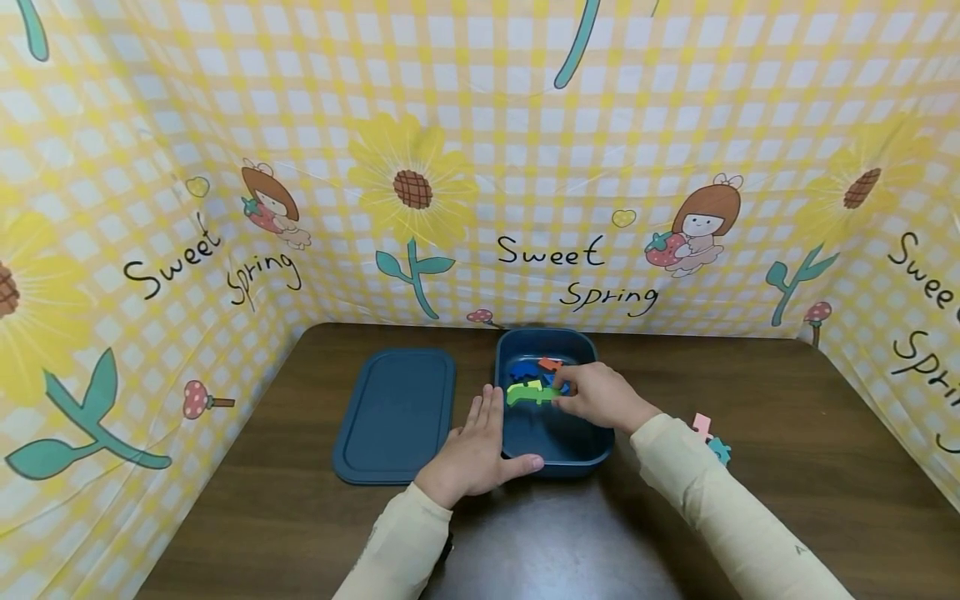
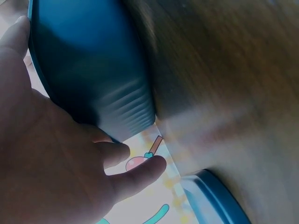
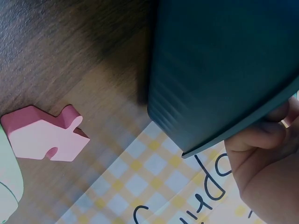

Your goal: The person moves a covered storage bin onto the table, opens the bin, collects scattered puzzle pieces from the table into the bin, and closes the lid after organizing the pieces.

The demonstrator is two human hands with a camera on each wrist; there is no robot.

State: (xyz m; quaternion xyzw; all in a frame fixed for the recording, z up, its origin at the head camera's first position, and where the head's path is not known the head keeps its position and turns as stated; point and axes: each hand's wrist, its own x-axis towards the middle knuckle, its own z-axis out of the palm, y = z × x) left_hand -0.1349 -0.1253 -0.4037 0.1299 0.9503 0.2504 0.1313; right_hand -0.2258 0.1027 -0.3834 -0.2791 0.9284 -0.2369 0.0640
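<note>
A dark blue rectangular box (image 1: 555,437) stands at the table's back middle, holding several colourful foam puzzle pieces. My right hand (image 1: 600,396) reaches over its right rim, thumb and fingers pinching the end of a long green animal-shaped puzzle piece (image 1: 531,394). Beyond that lie a blue piece (image 1: 523,369) and an orange piece (image 1: 550,364). My left hand (image 1: 472,458) rests against the box's left side with fingers straight, its thumb across the front left corner. In the right wrist view the box wall hides the right fingertips.
Left of the box lies its dark blue lid (image 1: 397,412), flat on the wooden table (image 1: 255,508). A pink puzzle piece (image 3: 46,133) and a teal piece (image 1: 719,450) lie beside my right forearm. A yellow checked cloth (image 1: 525,167) hangs close behind the table.
</note>
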